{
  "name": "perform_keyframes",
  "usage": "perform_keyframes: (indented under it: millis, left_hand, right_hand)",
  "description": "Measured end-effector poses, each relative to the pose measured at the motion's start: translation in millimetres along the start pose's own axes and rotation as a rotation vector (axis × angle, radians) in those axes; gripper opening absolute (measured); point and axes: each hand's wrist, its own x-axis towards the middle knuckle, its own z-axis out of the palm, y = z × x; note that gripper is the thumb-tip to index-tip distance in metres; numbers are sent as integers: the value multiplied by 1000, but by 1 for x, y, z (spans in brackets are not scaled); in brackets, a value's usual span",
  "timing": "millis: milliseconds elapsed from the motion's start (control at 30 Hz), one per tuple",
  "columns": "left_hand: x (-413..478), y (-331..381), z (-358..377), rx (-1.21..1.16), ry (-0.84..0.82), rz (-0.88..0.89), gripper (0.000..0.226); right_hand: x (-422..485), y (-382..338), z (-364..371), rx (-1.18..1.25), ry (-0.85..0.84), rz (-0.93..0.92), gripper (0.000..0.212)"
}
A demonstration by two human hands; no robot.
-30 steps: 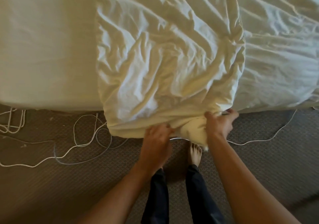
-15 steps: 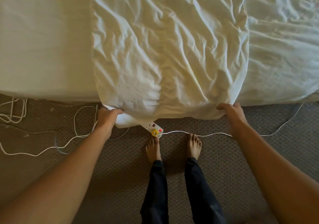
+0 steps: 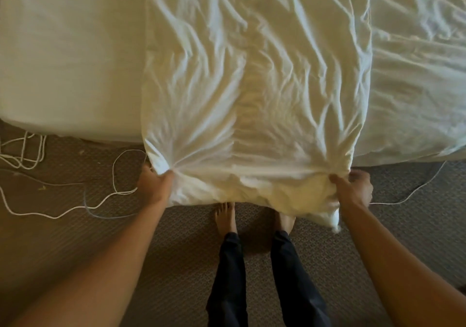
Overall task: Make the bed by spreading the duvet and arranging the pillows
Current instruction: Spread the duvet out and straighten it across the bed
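Observation:
A crumpled white duvet lies folded in a wide strip across the bed and hangs over the near edge. My left hand grips its lower left corner, with the cloth bunched into radiating creases. My right hand grips the lower right corner the same way. The hem sags between my hands down over my feet. Bare mattress sheet shows to the left of the duvet. No pillow is in view.
More wrinkled white bedding covers the bed on the right. White cables loop over the brown carpet at the left, and one cable runs off to the right. My bare feet stand close to the bed.
Both hands have closed on the duvet's corners and drawn the hem toward me and down. The hanging hem now hides the power strip that lay by my feet.

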Motion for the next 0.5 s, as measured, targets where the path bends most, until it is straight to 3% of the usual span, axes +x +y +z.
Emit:
perform_keyframes:
  millis: [67,167,233,300,400,500]
  left_hand:
    - [5,-1,6,46,66,86,62]
    - [0,17,10,102,228,457,64]
    - [-3,40,12,223,210,749,65]
    - [-1,58,19,380,85,909,67]
    - [7,61,25,543,-139,848,73]
    - [11,61,26,629,-246,762,77]
  right_hand:
    - [-10,-12,4,-30,126,-50,63]
    - [-28,-38,6,25,234,-392,55]
    - [-37,-56,13,-11,205,-685,52]
    - [-40,-73,24,-90,99,-866,55]
    - [-31,-84,37,-285,-91,-769,62]
    - [-25,-92,38,-418,-202,-637,73]
